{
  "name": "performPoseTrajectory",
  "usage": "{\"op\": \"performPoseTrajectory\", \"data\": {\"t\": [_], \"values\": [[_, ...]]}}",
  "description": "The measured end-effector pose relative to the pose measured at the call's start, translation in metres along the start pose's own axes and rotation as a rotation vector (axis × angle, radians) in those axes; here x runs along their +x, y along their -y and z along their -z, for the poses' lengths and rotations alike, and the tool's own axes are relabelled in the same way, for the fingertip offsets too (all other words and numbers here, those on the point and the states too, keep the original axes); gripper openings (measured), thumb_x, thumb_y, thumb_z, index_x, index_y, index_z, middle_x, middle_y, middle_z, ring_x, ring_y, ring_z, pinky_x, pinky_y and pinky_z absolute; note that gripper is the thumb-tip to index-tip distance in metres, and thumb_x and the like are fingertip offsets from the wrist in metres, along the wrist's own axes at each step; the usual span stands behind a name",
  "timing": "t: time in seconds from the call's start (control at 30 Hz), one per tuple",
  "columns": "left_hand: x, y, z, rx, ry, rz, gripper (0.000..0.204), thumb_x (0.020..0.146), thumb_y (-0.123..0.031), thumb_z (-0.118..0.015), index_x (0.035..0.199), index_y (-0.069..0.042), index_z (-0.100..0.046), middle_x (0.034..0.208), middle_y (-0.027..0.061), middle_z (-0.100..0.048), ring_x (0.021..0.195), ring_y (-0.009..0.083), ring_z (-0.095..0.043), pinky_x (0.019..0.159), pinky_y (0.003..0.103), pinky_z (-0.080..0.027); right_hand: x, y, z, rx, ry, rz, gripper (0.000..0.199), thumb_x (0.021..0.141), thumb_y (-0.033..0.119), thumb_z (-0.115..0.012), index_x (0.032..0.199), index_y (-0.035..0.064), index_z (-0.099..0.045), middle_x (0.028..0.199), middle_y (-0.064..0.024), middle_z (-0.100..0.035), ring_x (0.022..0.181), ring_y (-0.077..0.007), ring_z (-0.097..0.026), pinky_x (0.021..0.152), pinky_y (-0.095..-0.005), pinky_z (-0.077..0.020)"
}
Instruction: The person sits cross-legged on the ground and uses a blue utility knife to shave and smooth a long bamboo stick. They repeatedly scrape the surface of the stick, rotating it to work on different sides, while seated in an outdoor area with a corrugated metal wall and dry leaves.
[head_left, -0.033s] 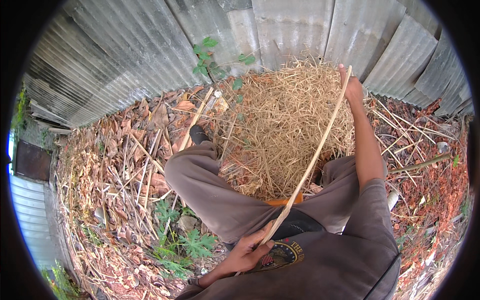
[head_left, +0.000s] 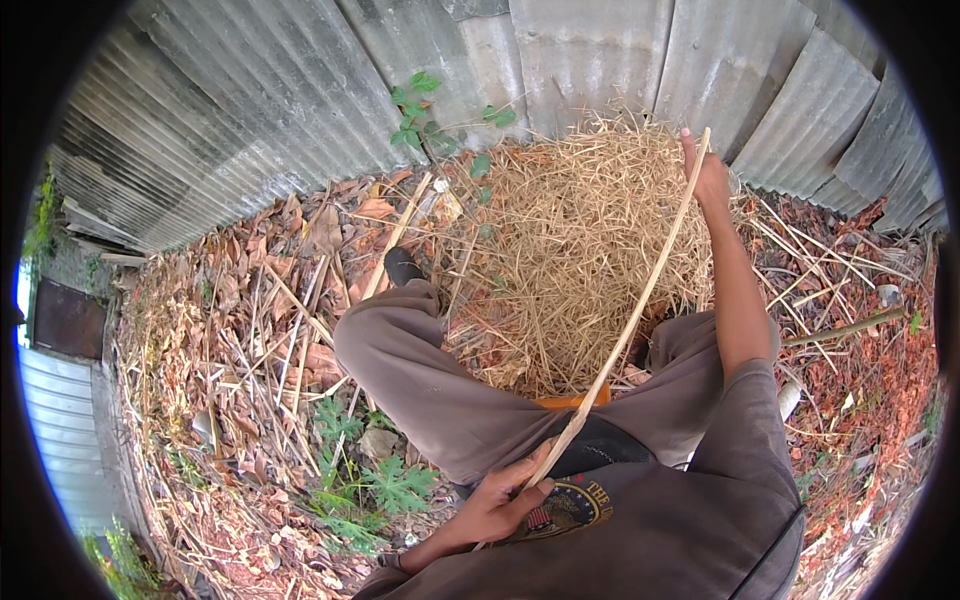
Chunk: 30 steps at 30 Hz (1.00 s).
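Note:
A long thin pale strip of cane (head_left: 632,325) runs diagonally from my lap up to the far right. My left hand (head_left: 500,500) pinches its lower end close to my belly. My right hand (head_left: 708,175) is stretched out and grips the strip near its upper end, above a big pile of dry straw (head_left: 560,240). I sit with my knees apart in grey trousers (head_left: 420,370). A small orange piece (head_left: 575,400) lies across my lap under the strip; I cannot tell what it is.
A corrugated metal fence (head_left: 560,60) closes off the back and both sides. Dry leaves and loose sticks (head_left: 260,300) cover the ground on the left, more sticks (head_left: 850,290) on the right. Green weeds (head_left: 375,485) grow by my left knee.

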<state>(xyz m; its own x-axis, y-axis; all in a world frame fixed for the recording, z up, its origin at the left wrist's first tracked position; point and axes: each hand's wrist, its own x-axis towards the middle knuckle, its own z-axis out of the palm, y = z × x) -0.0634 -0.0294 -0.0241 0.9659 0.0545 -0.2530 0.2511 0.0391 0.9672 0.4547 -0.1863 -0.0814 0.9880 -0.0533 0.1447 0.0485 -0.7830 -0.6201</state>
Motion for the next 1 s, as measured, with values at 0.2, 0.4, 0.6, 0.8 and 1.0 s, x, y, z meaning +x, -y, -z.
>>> {"op": "performPoseTrajectory", "data": {"t": [0.2, 0.4, 0.6, 0.8, 1.0], "values": [[0.03, 0.0, 0.024, -0.295, -0.227, 0.108, 0.047, 0.1, -0.019, -0.049, 0.143, -0.007, -0.038, 0.06, 0.0034, -0.051, 0.041, 0.0073, -0.04, 0.037, 0.02, -0.033, -0.107, 0.065, 0.019, 0.126, 0.204, 0.393, 0.074, 0.085, 0.073, -0.044, 0.066, 0.0044, -0.062, 0.057, -0.0142, -0.059, 0.059, -0.0318, -0.061, 0.057, -0.0433, -0.0459], [0.056, -0.015, 0.033, -0.432, -0.227, 0.042, 0.043, 0.103, -0.022, -0.041, 0.142, -0.004, -0.039, 0.056, 0.0037, -0.047, 0.037, 0.0081, -0.036, 0.037, 0.02, -0.033, -0.175, 0.084, 0.015, 0.059, 0.274, 0.977, 0.065, 0.085, 0.068, -0.051, 0.066, 0.0066, -0.062, 0.052, -0.01, -0.056, 0.048, -0.0282, -0.06, 0.047, -0.0415, -0.0472], [0.055, -0.008, 0.028, -0.51, -0.134, 0.083, 0.042, 0.103, -0.025, -0.039, 0.14, -0.004, -0.042, 0.054, 0.003, -0.046, 0.038, 0.0083, -0.038, 0.037, 0.022, -0.032, -0.145, 0.083, 0.016, -0.095, 0.27, 0.71, 0.071, 0.083, 0.072, -0.047, 0.062, 0.0053, -0.062, 0.047, -0.0135, -0.052, 0.046, -0.0319, -0.058, 0.048, -0.0454, -0.046], [0.05, -0.006, 0.029, -0.397, -0.191, 0.153, 0.044, 0.1, -0.022, -0.049, 0.141, -0.007, -0.043, 0.055, 0.0004, -0.043, 0.041, 0.0063, -0.038, 0.037, 0.021, -0.032, -0.159, 0.085, 0.006, -0.136, 0.306, 0.755, 0.075, 0.079, 0.077, -0.047, 0.06, 0.0061, -0.063, 0.047, -0.0125, -0.055, 0.045, -0.0315, -0.058, 0.047, -0.0444, -0.0471], [0.04, -0.014, 0.024, -0.306, -0.154, 0.172, 0.053, 0.096, -0.012, -0.055, 0.146, -0.011, -0.037, 0.059, -0.003, -0.044, 0.044, 0.0034, -0.037, 0.039, 0.019, -0.031, -0.121, 0.075, -0.001, -0.099, 0.256, 0.659, 0.076, 0.076, 0.08, -0.047, 0.062, 0.0083, -0.066, 0.05, -0.0114, -0.057, 0.053, -0.0308, -0.062, 0.051, -0.0446, -0.0483]]}}
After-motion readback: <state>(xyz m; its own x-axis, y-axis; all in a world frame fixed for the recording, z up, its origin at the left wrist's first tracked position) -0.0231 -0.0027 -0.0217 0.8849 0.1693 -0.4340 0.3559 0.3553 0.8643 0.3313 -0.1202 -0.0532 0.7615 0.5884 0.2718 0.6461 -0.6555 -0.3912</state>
